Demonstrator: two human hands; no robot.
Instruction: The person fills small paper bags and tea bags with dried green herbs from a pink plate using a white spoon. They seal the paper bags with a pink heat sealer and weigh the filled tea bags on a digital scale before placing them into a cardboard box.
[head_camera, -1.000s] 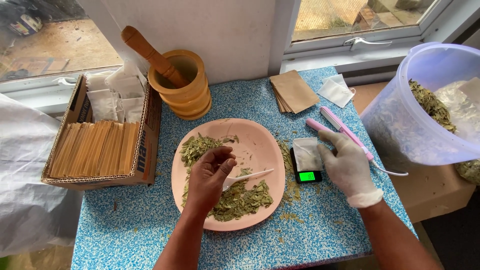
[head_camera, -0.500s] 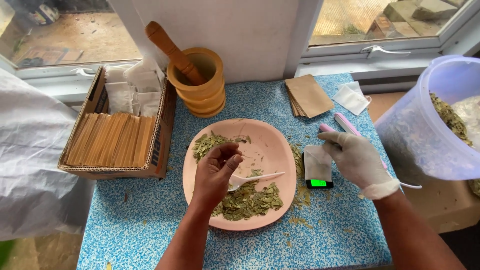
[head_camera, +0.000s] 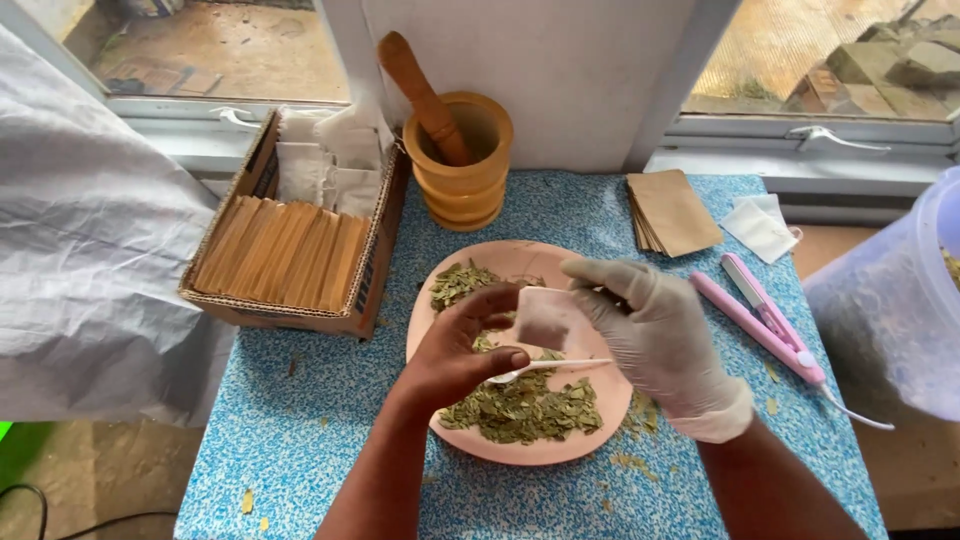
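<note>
A pink plate (head_camera: 590, 410) with heaps of dried green leaves (head_camera: 520, 408) lies in the middle of the blue speckled table (head_camera: 300, 420). My bare left hand (head_camera: 460, 350) and my white-gloved right hand (head_camera: 655, 335) meet above the plate, both holding a small white tea-bag pouch (head_camera: 545, 318) between them. A white plastic spoon (head_camera: 545, 368) rests on the plate just under the hands, near my left fingers.
A cardboard box (head_camera: 290, 255) of brown sachets stands at left, a wooden mortar and pestle (head_camera: 458, 160) behind the plate. Brown paper envelopes (head_camera: 672, 212), white pouches (head_camera: 758, 225) and a pink sealer tool (head_camera: 765, 318) lie at right. A translucent tub (head_camera: 890, 320) sits at far right.
My right hand has lifted the white pouch from the small scale at right and brought it over the plate, where my left hand now grips it too. The scale is hidden now.
</note>
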